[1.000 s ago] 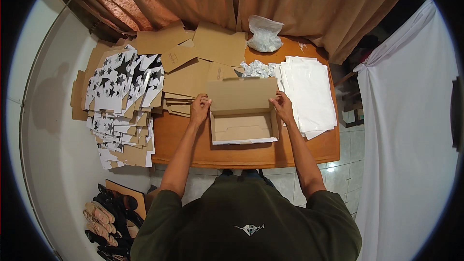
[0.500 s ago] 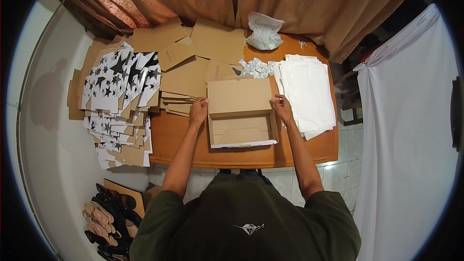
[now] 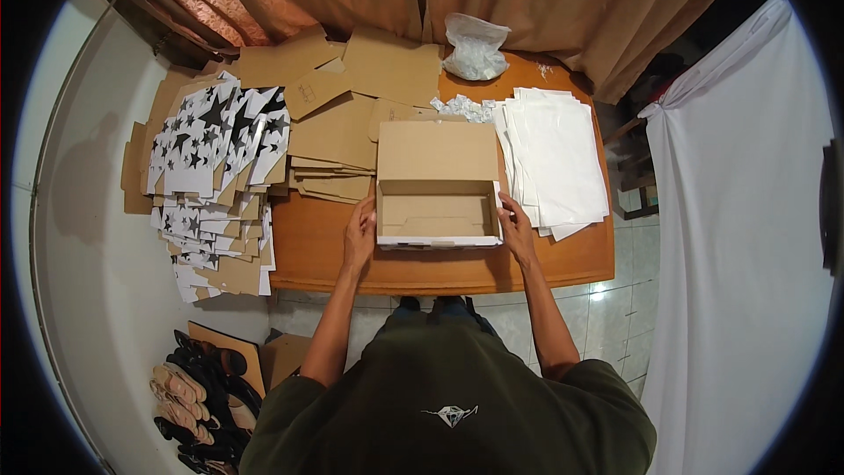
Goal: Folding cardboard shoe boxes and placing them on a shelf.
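Small room seen from above through a fisheye lens, its rim black. At the centre stands an orange-brown wooden table (image 3: 303, 246). Heavy brown curtains (image 3: 527, 0) hang in folds across 12 o'clock; at 11 o'clock a patterned, lacy panel (image 3: 233, 0) glows peach. A plain pale wall (image 3: 79, 281) fills 9 o'clock, carrying a soft shadow. At 8 o'clock, black and beige shoes (image 3: 180, 391) are grouped beside it. Glossy, pale floor tiles (image 3: 637, 299) show at 4 o'clock, catching a bright spot of light. A white sheet (image 3: 738, 229) drapes down 3 o'clock; behind its upper end, 2 o'clock is dark.
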### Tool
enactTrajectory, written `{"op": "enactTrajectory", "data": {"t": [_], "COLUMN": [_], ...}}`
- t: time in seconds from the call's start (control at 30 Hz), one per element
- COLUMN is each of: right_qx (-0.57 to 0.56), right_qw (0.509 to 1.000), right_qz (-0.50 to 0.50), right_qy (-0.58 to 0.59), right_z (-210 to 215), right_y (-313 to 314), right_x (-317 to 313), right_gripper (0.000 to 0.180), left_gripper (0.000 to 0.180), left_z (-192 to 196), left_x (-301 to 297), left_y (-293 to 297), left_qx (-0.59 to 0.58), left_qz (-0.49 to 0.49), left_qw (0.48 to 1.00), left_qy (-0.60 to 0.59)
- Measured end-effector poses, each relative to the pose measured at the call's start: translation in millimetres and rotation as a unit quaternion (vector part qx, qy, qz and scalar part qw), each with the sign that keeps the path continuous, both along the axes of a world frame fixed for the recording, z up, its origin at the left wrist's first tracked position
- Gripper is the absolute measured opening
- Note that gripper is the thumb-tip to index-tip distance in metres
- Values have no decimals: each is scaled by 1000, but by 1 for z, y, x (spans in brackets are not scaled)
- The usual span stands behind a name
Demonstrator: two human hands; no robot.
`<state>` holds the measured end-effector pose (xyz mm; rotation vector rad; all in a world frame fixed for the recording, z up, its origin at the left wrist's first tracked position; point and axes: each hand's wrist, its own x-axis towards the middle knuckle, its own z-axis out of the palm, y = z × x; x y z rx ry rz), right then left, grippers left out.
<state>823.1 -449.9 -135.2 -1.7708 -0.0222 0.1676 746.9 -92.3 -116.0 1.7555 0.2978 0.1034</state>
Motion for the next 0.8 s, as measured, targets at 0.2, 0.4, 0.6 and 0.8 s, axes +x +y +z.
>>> {"op": "enactTrajectory", "data": {"t": [0.2,0.4,0.6,0.8], "right_qx": [-34,-55,-70,-74], "right_qw": [999,996,996,994], "right_qz": [-9,-1,17,26], "right_qy": [-31,-71,-60,-78], "right_z": [-21,-41,-28,-26], "right_y": [6,2,1,1], "right_x": [3,0,1,0], "right_gripper": [45,43,44,45], "left_gripper": [37,32,30,33], "left_z": [-27,-28,-13,-17], "left_x": [5,0,4,7], "left_y": [4,-8,-13,-11], "left_qx": [87,176,302,355], "left_qz": [-26,-22,-35,-41], "left_qw": [996,983,953,934], "left_qy": [-7,-55,-8,11]}}
